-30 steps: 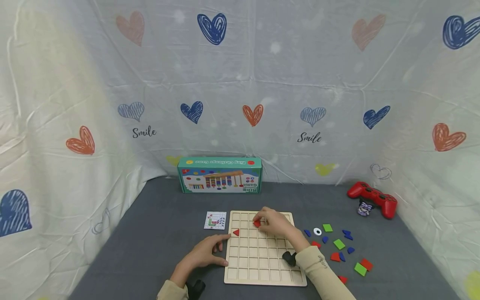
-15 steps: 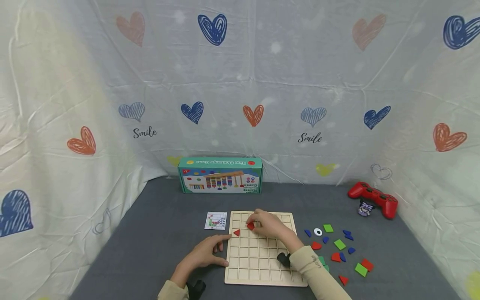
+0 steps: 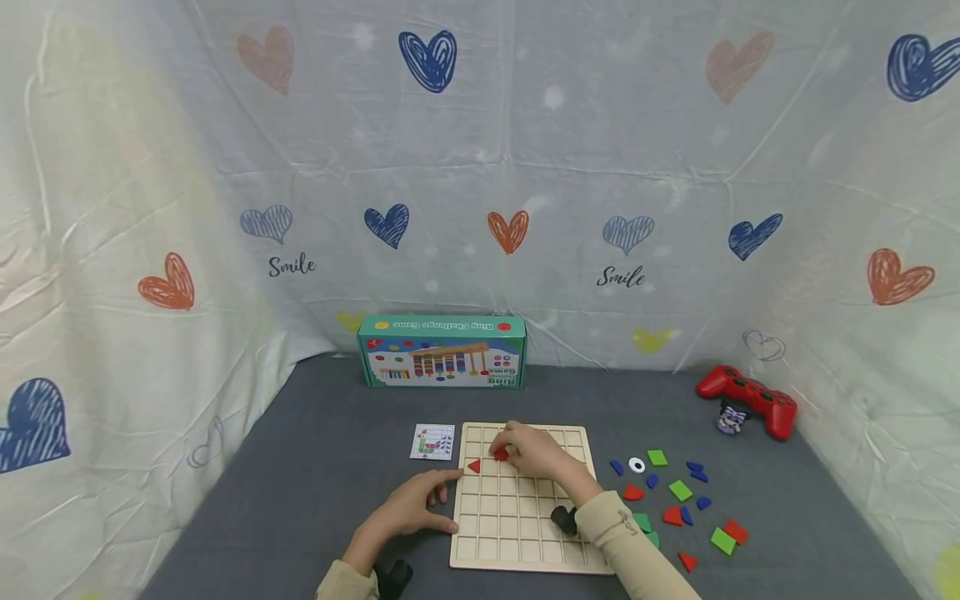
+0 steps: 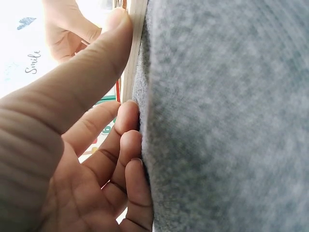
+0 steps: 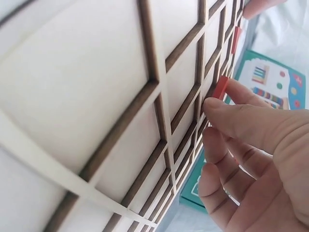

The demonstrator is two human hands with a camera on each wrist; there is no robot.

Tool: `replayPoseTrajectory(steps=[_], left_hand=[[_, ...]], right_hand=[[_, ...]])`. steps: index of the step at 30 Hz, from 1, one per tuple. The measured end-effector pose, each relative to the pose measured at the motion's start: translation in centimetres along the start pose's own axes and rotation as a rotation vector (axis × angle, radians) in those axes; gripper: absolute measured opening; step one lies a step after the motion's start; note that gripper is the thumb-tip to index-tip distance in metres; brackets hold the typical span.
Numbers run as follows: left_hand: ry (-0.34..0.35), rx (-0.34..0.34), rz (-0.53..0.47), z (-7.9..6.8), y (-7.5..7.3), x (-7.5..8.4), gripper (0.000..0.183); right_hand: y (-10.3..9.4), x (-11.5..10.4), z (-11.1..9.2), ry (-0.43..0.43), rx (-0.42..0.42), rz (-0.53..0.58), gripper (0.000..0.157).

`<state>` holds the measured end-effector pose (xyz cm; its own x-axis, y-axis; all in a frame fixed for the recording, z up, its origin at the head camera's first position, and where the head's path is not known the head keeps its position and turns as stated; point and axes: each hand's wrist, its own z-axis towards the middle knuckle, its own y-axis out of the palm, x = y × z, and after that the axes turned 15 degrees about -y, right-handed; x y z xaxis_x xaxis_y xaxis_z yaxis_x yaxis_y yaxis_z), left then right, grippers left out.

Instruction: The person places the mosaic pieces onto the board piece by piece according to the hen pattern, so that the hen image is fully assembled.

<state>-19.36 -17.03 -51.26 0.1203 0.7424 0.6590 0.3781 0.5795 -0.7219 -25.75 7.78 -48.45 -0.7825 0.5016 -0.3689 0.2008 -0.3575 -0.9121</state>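
Note:
A wooden grid board lies on the dark cloth, its surface split into square cells by raised ridges. Over its upper part, my right hand pinches a red piece between thumb and index finger, right at a cell. A red triangle lies in a cell near the left edge. My left hand rests at the board's left side, thumb and index fingertips touching the edge and the other fingers loosely bent, as the left wrist view shows.
A printed pattern card lies left of the board. Loose blue, green and red pieces, including a green square, and a white ring are scattered right. Behind stand a game box and a red game controller.
My right hand has moved left across the board with the red piece, then settled lower over a cell. The left hand has stayed at the board's edge.

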Motion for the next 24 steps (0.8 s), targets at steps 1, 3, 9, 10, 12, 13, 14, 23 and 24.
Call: replayPoseTrajectory(steps=[1, 3, 9, 10, 12, 13, 14, 23, 24], left_hand=[[-0.001, 0.002, 0.0, -0.01, 0.01, -0.02, 0.076], [0.001, 0.004, -0.003, -0.01, 0.05, -0.04, 0.075], [0.005, 0.003, -0.009, 0.03, 0.07, 0.04, 0.075], [0.005, 0.002, -0.009, 0.03, 0.06, 0.06, 0.075], [0.004, 0.0, -0.01, 0.04, 0.04, 0.07, 0.075], [0.003, 0.0, -0.01, 0.04, 0.03, 0.07, 0.075], [0.003, -0.001, -0.009, 0.04, 0.01, 0.07, 0.075], [0.003, 0.002, -0.003, 0.04, 0.02, 0.09, 0.076], [0.003, 0.002, -0.002, 0.04, 0.02, 0.1, 0.076]], right_hand=[[0.0, 0.0, -0.01, 0.0, 0.001, 0.0, 0.028], [0.02, 0.04, -0.01, 0.003, 0.001, 0.004, 0.028], [0.13, 0.15, 0.05, 0.02, 0.01, -0.006, 0.028], [0.15, 0.15, 0.05, 0.023, 0.01, -0.009, 0.028], [0.19, 0.18, 0.08, 0.031, 0.01, -0.018, 0.027], [0.22, 0.2, 0.1, 0.034, 0.009, -0.023, 0.026], [0.22, 0.22, 0.13, 0.037, 0.007, -0.027, 0.026], [0.27, 0.34, 0.32, 0.055, 0.017, -0.033, 0.023], [0.28, 0.34, 0.33, 0.056, 0.019, -0.034, 0.022]])
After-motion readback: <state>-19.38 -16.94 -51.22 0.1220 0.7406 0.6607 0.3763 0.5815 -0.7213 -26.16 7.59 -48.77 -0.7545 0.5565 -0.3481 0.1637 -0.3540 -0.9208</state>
